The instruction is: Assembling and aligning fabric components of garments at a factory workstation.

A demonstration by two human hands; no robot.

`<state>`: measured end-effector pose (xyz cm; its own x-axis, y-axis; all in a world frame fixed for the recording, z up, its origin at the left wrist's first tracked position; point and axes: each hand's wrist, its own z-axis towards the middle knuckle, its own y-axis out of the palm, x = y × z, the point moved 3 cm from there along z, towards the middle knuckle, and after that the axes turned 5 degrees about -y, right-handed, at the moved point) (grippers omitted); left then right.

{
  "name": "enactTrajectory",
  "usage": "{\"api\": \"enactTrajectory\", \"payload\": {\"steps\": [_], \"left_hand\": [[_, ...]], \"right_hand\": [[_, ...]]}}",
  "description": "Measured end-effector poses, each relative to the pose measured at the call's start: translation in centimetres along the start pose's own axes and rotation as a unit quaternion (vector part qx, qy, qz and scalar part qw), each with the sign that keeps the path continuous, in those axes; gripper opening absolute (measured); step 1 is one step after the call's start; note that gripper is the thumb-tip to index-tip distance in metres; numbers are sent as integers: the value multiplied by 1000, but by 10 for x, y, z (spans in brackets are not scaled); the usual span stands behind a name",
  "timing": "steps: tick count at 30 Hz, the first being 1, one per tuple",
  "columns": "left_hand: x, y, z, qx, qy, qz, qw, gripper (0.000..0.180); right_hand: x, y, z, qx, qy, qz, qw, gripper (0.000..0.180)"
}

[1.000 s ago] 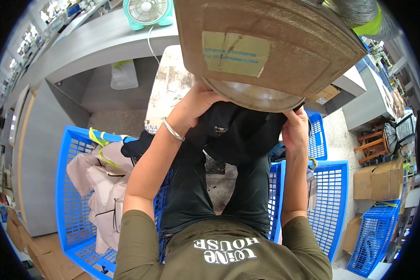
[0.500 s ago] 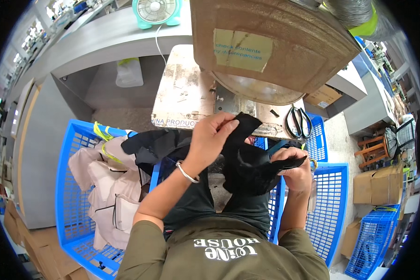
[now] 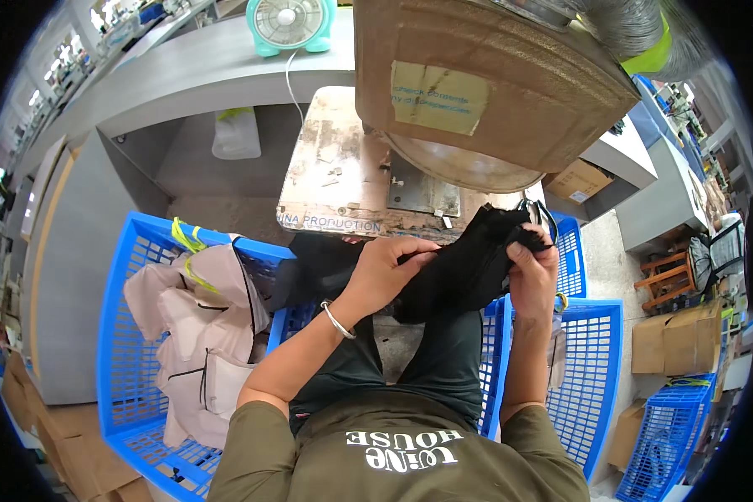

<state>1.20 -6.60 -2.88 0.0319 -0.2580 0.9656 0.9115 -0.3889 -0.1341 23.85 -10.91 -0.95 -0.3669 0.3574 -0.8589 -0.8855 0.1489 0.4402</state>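
A piece of black fabric [image 3: 456,272] stretches between my two hands, above my knees and against the near edge of the worn work table [image 3: 330,180]. My left hand [image 3: 386,272] pinches its left part between thumb and fingers; a bracelet [image 3: 336,320] circles that wrist. At the cloth's right end, my right hand [image 3: 531,263] grips a bunched edge. More dark cloth [image 3: 314,268] hangs left of my left hand, over the rim of a blue basket. Scissors [image 3: 547,219] lie on the table's right corner, mostly hidden behind the fabric and my right hand.
Pale pink fabric pieces [image 3: 205,360] fill the blue basket [image 3: 130,402] on my left. Another blue basket [image 3: 590,368] stands at my right. A cardboard-covered machine guard [image 3: 502,84] overhangs the table. Farther off are a teal fan [image 3: 289,21] and cardboard boxes [image 3: 678,335].
My right hand has lifted up and away, drawing the black fabric out toward the table's right corner. My left hand has lowered slightly. The cloth now covers most of the scissors.
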Motion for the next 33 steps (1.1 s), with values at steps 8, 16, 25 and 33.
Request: {"api": "enactTrajectory", "payload": {"steps": [8,16,25,33], "left_hand": [[1,-32,44,-2,-42,17,999,17],[-15,-46,91,-34,-199,-126,971,24],[-2,-45,96,12,-230,-252,940,25],[-3,-47,100,3,-229,-285,931,28]], "right_hand": [[18,-4,33,23,35,8,999,16],[30,-8,53,-12,32,5,999,23],[35,-15,64,-31,14,26,999,26],[31,-11,65,-22,-13,38,999,28]]}}
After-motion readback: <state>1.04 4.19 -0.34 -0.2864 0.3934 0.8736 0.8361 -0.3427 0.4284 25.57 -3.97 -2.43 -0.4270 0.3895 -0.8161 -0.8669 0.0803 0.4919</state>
